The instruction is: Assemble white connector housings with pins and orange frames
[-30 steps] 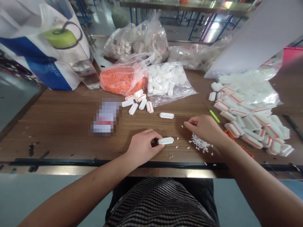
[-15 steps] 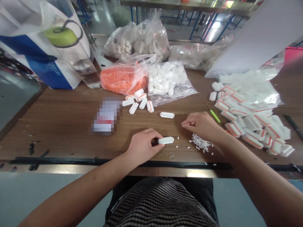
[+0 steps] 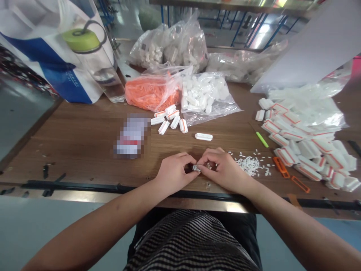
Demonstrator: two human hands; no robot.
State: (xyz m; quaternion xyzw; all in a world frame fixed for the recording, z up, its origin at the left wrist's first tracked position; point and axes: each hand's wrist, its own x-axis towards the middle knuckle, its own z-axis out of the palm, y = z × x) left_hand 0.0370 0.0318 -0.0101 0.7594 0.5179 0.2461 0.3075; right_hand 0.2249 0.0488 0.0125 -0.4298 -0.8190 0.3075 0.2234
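Note:
My left hand [image 3: 176, 170] pinches a white multi-hole connector housing [image 3: 194, 168] between thumb and fingertips, just above the table near its front edge. Fingers of my right hand [image 3: 221, 171] are closed together at the housing's right end and cover much of it. Whatever they pinch is too small to make out. A scattered heap of tiny white pegs [image 3: 249, 165] lies just right of my right hand. Beyond both hands, a single white housing [image 3: 204, 136] rests on the table.
Several white housings [image 3: 175, 121], some with orange strips, lie near bags of orange parts [image 3: 152, 92] and white parts [image 3: 201, 92]. At right are a large housing pile [image 3: 304, 143], orange frames [image 3: 300, 184] and a green-handled tool [image 3: 262, 139]. A bottle [image 3: 98, 71] stands back left.
My right hand has moved left and toward me, from above the pegs to the housing in my left hand. The peg heap and orange frames, hidden before by my right arm, now show more.

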